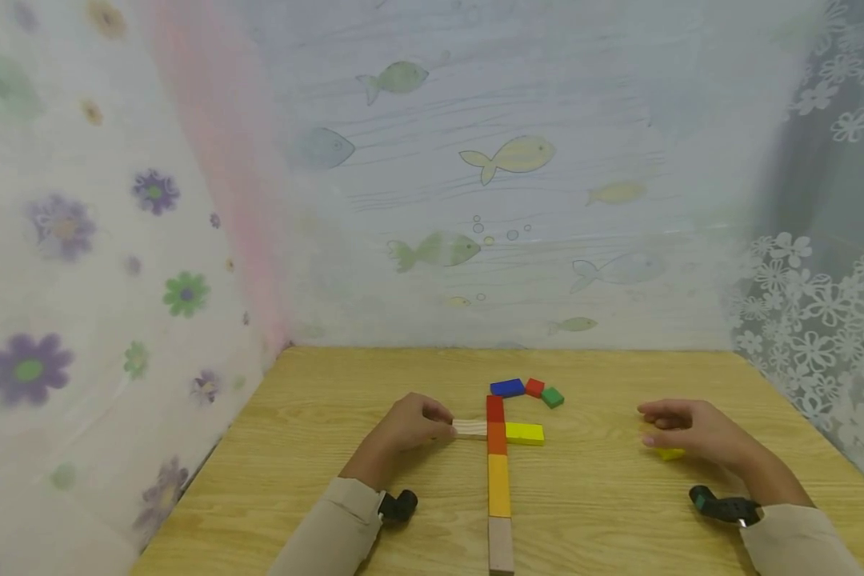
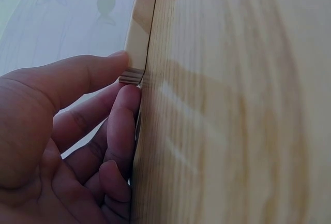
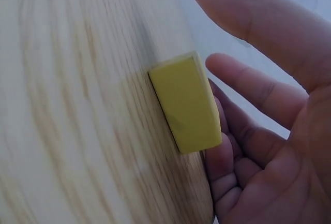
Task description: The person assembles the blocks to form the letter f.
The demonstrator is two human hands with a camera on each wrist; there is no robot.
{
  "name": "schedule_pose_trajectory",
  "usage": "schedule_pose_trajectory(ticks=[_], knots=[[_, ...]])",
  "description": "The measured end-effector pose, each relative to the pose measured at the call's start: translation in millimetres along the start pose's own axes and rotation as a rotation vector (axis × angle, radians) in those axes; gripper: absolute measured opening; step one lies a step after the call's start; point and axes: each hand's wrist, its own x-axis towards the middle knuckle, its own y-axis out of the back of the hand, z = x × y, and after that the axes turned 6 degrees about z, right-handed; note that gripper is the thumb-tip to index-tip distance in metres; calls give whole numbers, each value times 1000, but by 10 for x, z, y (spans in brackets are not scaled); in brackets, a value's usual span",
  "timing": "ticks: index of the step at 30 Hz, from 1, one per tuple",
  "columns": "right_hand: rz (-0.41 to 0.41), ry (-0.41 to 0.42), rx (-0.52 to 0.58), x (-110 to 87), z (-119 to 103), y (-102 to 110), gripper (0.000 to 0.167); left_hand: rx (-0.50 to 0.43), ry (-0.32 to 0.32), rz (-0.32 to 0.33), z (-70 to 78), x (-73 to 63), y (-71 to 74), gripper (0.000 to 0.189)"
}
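Observation:
My left hand [image 1: 407, 426] pinches the outer end of a plain wooden block [image 1: 470, 429] between thumb and fingers. That block lies flat, its far end against a red-orange block [image 1: 497, 438] in a straight row. A red block [image 1: 495, 409] lies above it in the row; an orange-yellow block [image 1: 499, 485] and another plain block [image 1: 500, 544] lie below. Opposite, a yellow block [image 1: 525, 434] touches the row's right side. Over at the right, my right hand [image 1: 706, 432] hovers with loose fingers beside another yellow block [image 3: 186, 105], thumb apart from it.
Beyond the row's top lie a blue block [image 1: 507, 388], a small red block [image 1: 535, 387] and a green block [image 1: 552, 397]. The wooden table [image 1: 590, 512] ends at a fish-patterned curtain [image 1: 418, 184]. A flowered sheet [image 1: 101, 320] hangs along the left.

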Motion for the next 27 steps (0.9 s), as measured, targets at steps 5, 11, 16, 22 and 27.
schedule_pose_trajectory(ticks=[5, 11, 16, 22, 27], knots=[[-15, 35, 23, -15, 23, 12, 60, 10, -1, 2, -1, 11, -3, 23], [-46, 52, 36, -21, 27, 23, 61, 16, -2, 3, -2, 13, 0, 24], [-75, 77, 40, -29, 34, 38, 59, 17, -8, 5, -17, 27, -4, 24], [-90, 96, 29, -40, 20, 44, 57, 8, -1, 5, -16, 20, -5, 25], [-87, 97, 26, -47, 16, 42, 55, 4, 3, 5, -14, 21, -6, 25]])
